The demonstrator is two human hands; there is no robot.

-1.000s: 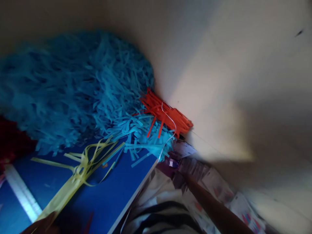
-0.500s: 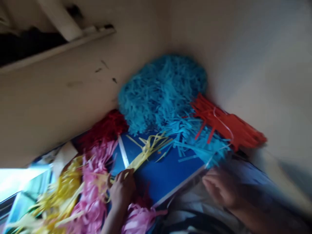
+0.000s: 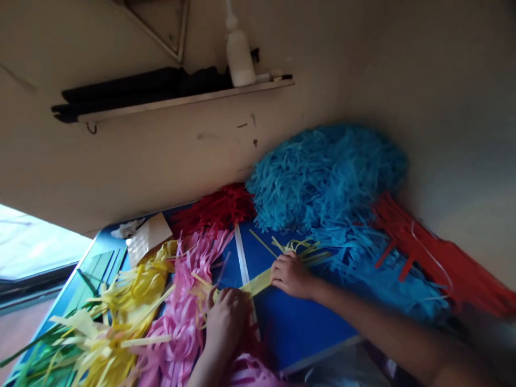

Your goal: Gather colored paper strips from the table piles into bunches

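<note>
A pale yellow fringed paper strip (image 3: 258,283) stretches between my two hands above the blue tabletop (image 3: 300,317). My left hand (image 3: 228,314) is closed around its near left end, with pale fringe showing beside the fingers. At the other end, my right hand (image 3: 291,274) grips the strip just below its loose fringe (image 3: 300,247). Pink fringed paper (image 3: 187,301) lies right beside my left hand. Light blue fringe (image 3: 355,247) spreads out to the right of my right hand.
A large blue fringed heap (image 3: 322,172) fills the corner, with a red-orange bundle (image 3: 439,258) to its right. Dark red fringe (image 3: 221,209) lies by the wall. Yellow fringe (image 3: 137,306) and green strips (image 3: 52,344) lie left. A shelf (image 3: 185,101) holds a white bottle (image 3: 239,56).
My right hand has moved from the table's front edge to the pale yellow strip and closed on it. My left hand keeps its hold. The view has swung left.
</note>
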